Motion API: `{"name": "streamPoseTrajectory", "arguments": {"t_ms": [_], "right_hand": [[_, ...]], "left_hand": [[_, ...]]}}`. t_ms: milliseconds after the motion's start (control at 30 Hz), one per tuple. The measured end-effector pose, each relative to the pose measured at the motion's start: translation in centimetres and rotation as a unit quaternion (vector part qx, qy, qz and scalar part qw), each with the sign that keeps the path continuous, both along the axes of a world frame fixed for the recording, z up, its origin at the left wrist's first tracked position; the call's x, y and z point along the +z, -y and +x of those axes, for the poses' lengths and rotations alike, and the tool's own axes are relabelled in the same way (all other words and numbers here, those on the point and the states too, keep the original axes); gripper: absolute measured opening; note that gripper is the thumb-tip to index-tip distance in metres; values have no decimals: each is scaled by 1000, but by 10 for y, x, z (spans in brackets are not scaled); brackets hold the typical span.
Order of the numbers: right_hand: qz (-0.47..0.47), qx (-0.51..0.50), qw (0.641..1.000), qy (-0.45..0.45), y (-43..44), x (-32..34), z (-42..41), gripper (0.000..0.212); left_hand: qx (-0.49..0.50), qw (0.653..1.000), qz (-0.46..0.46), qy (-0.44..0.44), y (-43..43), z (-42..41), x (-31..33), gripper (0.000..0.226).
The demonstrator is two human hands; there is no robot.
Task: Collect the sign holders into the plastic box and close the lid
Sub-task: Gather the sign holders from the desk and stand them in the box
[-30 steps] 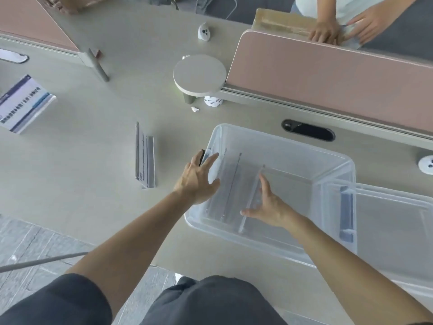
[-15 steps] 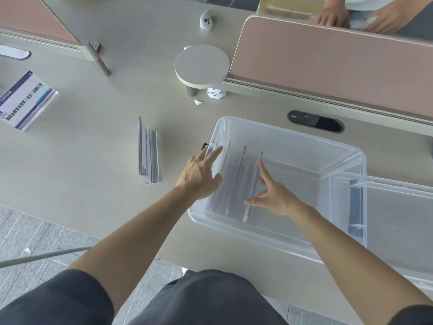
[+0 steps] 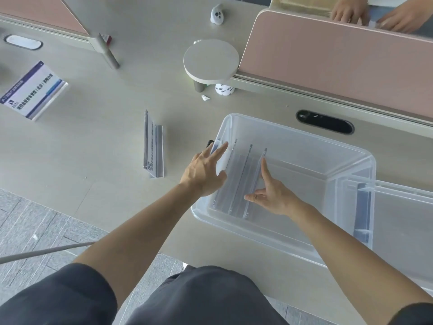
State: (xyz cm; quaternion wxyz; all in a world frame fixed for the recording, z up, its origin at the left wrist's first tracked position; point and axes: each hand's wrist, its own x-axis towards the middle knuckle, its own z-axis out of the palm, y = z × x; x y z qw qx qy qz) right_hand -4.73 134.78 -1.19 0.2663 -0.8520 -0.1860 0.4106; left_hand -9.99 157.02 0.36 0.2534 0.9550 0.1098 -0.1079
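Note:
A clear plastic box (image 3: 302, 141) stands on the desk in front of me. Three clear sign holders (image 3: 242, 181) stand side by side at its left end. My right hand (image 3: 271, 195) is inside the box, its straight fingers lying against the rightmost holder. My left hand (image 3: 206, 172) rests with spread fingers on the box's left wall. Another sign holder (image 3: 153, 146) stands on the desk left of the box. A further one with a blue and white card (image 3: 32, 90) lies at the far left. The clear lid (image 3: 403, 231) lies right of the box.
A pink partition (image 3: 339, 66) runs behind the box, with a round white stand (image 3: 210, 59) at its left end. A black cable slot (image 3: 324, 121) sits in the desk behind the box. Another person's hands (image 3: 375, 12) are beyond the partition. The desk's front edge is near my legs.
The view has drifted slightly. My right hand's fingers have slid along the rightmost holder, and my left hand stays on the box's left wall.

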Motion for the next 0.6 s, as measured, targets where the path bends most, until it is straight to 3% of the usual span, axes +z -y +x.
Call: {"name": "streamPoseTrajectory", "arguments": {"t_ms": [167,267,400,500,600], "right_hand": [[0,4,1000,3,1,0,-1,121],[-45,26,998,26,1,2,4,120],[-119,63,971,197,-5,15,22,95],[-13,21,958,287,-17,34,40,54],[105,22,943,316,-47,56,58,35]], "left_hand": [[-2,1000,-9,8,-1,1,0,75],[-7,1000,-1,-1,-1,1,0,77],[-29,999,-9,19,-4,1,1,69],[-40,997,-53,33,-8,-2,5,72],[21,991,-117,58,-20,-6,15,69]]}}
